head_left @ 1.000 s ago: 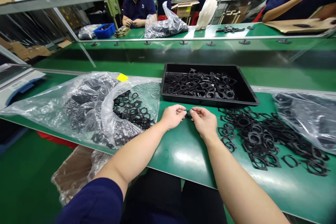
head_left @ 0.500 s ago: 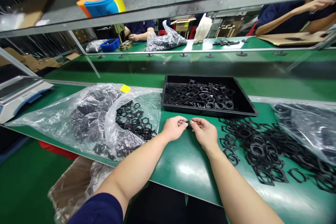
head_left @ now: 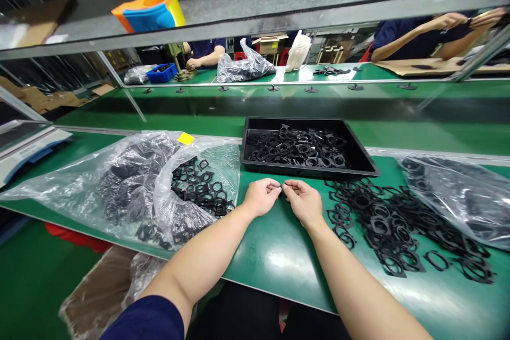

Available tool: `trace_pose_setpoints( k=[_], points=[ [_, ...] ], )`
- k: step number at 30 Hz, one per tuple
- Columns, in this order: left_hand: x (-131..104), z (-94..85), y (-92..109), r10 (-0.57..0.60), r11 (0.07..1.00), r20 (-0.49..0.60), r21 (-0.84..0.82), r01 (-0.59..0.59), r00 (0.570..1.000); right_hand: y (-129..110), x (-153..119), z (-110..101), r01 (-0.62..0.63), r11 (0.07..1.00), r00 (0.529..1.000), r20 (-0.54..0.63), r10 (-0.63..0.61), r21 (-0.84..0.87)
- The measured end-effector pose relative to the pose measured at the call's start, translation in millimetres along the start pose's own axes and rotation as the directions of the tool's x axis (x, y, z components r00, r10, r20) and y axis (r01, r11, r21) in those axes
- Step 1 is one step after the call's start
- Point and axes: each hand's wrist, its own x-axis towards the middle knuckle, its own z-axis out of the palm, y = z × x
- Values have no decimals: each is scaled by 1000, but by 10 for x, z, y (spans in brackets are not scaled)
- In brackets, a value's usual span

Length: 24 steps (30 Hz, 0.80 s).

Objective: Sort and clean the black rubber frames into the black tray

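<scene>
My left hand (head_left: 262, 196) and my right hand (head_left: 303, 201) meet fingertip to fingertip over the green table, just in front of a black tray (head_left: 311, 171). Both pinch a small black plastic part (head_left: 282, 189), mostly hidden by my fingers. Inside the tray lie many black ring-shaped parts (head_left: 303, 149). To the right of my right hand spreads a loose pile of black plastic rings (head_left: 380, 223). Left of my left hand, an open clear plastic bag (head_left: 163, 191) holds more small black frames (head_left: 199, 188).
Another filled plastic bag (head_left: 458, 196) lies at the right. A scale (head_left: 27, 149) stands far left. Overhead runs a shelf (head_left: 279, 26) bearing a colourful foam-like piece (head_left: 153, 10). Across the bench, co-workers sit near a white fan (head_left: 298, 52) and a blue bin (head_left: 162, 72).
The view has shifted slightly, so most things sit a little further left. My hands stay together at the small black part, the fingertips slightly closer.
</scene>
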Motion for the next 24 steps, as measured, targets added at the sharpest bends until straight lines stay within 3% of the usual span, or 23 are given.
trace_pose_setpoints(
  k=[24],
  points=[
    [1,3,2,8,997,-29,80,-5,1000,76,21,3,-9,1000,1000,16,9,-12]
  ],
)
